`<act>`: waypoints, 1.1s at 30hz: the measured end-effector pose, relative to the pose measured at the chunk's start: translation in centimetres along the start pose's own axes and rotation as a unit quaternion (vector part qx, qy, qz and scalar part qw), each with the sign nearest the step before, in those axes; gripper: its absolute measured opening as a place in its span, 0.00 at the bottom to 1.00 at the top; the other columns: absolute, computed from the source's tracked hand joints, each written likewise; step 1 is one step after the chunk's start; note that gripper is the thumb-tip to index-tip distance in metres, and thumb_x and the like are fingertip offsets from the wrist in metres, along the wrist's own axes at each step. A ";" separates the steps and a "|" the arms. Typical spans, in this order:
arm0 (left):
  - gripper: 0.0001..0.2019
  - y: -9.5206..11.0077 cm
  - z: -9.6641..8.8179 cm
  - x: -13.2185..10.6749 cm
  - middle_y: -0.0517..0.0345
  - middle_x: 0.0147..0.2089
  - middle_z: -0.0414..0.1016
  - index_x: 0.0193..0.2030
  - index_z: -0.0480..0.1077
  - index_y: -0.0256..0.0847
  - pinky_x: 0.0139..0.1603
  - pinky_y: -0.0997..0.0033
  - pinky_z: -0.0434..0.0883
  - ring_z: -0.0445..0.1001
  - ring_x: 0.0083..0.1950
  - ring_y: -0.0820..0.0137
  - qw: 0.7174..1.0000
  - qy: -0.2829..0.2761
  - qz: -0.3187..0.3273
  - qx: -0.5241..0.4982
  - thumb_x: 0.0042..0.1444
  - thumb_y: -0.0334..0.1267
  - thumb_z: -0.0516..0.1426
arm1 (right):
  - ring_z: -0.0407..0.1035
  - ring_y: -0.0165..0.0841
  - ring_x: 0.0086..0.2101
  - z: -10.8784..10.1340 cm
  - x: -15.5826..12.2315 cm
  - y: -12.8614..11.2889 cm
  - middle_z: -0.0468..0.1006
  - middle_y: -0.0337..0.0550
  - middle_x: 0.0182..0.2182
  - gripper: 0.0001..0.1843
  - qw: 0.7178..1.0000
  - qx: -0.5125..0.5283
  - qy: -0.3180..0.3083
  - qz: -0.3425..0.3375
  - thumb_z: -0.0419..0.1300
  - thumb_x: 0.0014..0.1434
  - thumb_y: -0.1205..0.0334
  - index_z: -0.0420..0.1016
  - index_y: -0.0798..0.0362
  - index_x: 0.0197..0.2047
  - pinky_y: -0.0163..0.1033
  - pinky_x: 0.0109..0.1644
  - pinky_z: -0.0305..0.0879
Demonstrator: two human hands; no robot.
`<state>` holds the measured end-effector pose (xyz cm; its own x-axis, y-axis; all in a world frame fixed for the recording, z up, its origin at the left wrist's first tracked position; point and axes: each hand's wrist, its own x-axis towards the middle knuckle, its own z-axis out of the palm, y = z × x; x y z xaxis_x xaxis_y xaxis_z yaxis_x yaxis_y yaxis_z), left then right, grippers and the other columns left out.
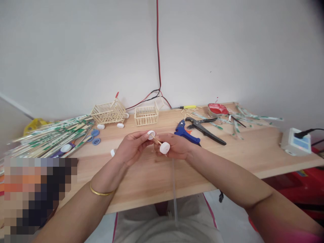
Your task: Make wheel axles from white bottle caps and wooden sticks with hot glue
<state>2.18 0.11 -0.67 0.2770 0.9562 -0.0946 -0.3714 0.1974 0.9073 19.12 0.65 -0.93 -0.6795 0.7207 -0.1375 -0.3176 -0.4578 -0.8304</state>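
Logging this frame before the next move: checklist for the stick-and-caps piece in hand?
1. Left hand grip on the upper white cap: ok, fingertips pinch it.
2. Right hand grip on the lower white cap: ok.
3. Stick runs between both caps: ok.
4. Caps fixed firmly on the stick: cannot tell.
5. Glue gun lies on the table just beyond the right hand: ok; whether it is hot, cannot tell.
6. Black pliers lie apart from both hands: ok.
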 end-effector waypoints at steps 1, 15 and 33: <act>0.10 -0.1 0.0 0.0 0.47 0.42 0.78 0.37 0.77 0.33 0.48 0.66 0.71 0.75 0.43 0.66 1.000 -0.004 -0.002 -0.004 0.46 0.35 0.64 | 0.54 0.23 0.20 0.0 0.0 0.1 0.61 0.33 0.18 0.16 1.000 -0.011 0.003 -0.003 0.61 0.54 0.56 0.63 0.56 0.21 0.32 0.24 0.52; 0.09 -0.6 -0.1 0.2 0.48 0.41 0.78 0.36 0.77 0.33 0.50 0.67 0.69 0.74 0.45 0.66 0.999 -0.018 -0.024 -0.042 0.47 0.34 0.64 | 0.51 0.23 0.20 -0.5 0.3 0.5 0.59 0.30 0.18 0.19 0.996 -0.074 0.035 -0.019 0.63 0.51 0.51 0.61 0.54 0.22 0.32 0.24 0.47; 0.11 0.0 -0.5 0.5 0.52 0.39 0.76 0.41 0.74 0.36 0.45 0.69 0.69 0.73 0.38 0.72 0.996 -0.042 -0.028 -0.077 0.51 0.38 0.61 | 0.52 0.25 0.22 -0.9 0.1 0.4 0.59 0.32 0.20 0.19 0.988 -0.138 -0.012 -0.064 0.56 0.58 0.50 0.63 0.54 0.24 0.34 0.28 0.50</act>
<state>1.88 0.72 -0.90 0.3715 0.9226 -0.1038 -0.4833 0.2876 0.8269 19.50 1.05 -1.77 -0.6617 0.7497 -0.0129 -0.2113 -0.2029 -0.9561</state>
